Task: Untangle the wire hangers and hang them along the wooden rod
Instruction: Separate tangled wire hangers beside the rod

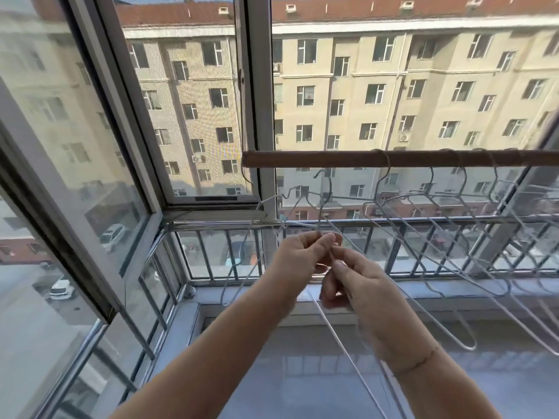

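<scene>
A brown wooden rod (pixel 332 159) runs level across the window from the middle to the right edge. Several pale wire hangers (pixel 435 207) hang from it by their hooks, slanting down to the right. Below the rod's left end I hold a tangled bunch of wire hangers (pixel 317 204), their hooks pointing up and free of the rod. My left hand (pixel 298 252) pinches the wires where they cross. My right hand (pixel 354 279) grips a wire just below and to the right, the two hands almost touching. A long wire runs down from my right hand toward the bottom edge.
An open window sash (pixel 99 164) swings inward at the left. A metal railing (pixel 393 246) with vertical bars runs behind the hands, above a pale sill (pixel 332 300). An apartment block and parked cars lie outside, far below.
</scene>
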The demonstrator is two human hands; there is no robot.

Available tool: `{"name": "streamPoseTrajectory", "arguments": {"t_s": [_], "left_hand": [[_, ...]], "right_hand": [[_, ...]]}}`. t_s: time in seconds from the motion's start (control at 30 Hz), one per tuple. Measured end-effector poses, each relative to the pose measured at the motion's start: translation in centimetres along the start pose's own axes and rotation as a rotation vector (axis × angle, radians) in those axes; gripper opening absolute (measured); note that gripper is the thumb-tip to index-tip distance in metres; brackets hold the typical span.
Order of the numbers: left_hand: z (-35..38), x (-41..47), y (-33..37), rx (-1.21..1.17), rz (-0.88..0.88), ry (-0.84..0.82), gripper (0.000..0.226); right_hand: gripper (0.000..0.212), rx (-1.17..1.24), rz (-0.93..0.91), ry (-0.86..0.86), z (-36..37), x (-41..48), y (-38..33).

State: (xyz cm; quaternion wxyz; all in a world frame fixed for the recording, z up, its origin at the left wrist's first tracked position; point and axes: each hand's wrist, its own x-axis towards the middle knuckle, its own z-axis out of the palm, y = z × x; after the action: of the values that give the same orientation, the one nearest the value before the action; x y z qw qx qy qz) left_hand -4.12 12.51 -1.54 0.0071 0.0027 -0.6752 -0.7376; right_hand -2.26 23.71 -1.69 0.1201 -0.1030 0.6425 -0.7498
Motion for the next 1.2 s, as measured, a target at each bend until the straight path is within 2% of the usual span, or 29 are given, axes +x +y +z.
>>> {"name": "streamPoseTrajectory", "arguments": {"t_s": [0.13,0.27,0.57,0.73,0.8,0.93,1.03,1.13,1.2], "left_hand": [[-1.2,0.7,1.8,-0.012,0.002,-0.025,0.023],[-2.2,1.4,2.8,0.017,0.009,-0.009,0.023],[-4.5,2.7,3.8,-0.066,-0.026,0.165,0.027],[-6.0,3.1,2.2,0.145,-0.051,0.265,0.017],[-6.1,3.0,1.5,0.227,-0.044,0.301,0.026],[-5.1,0.8,1.5,0.469,0.090,0.427,0.048],[-3.3,-1.3,2.4,0.543,0.275,0.471,0.068],[-1.0,-1.9,3.1,0.602,0.482,0.464,0.061],[0.9,-1.5,3.6,0.610,0.523,0.365,0.047]], "right_hand": [[0.028,0.042,-0.033,-0.053,1.4,0.6,-1.3],[0.026,0.039,-0.094,-0.032,2.7,1.7,-1.7],[0.028,-0.029,-0.082,-0.037,5.9,5.2,-1.5],[0.027,-0.077,-0.005,-0.064,6.8,5.6,-0.4],[0.028,-0.112,0.013,-0.060,6.9,5.6,0.1],[0.031,-0.306,-0.049,-0.004,5.8,4.9,0.8],[0.030,-0.406,-0.128,0.095,3.7,3.8,-0.2],[0.022,-0.391,-0.283,0.245,0.0,2.3,-1.9],[0.024,-0.451,-0.348,0.367,-3.0,1.5,-3.1]]}}
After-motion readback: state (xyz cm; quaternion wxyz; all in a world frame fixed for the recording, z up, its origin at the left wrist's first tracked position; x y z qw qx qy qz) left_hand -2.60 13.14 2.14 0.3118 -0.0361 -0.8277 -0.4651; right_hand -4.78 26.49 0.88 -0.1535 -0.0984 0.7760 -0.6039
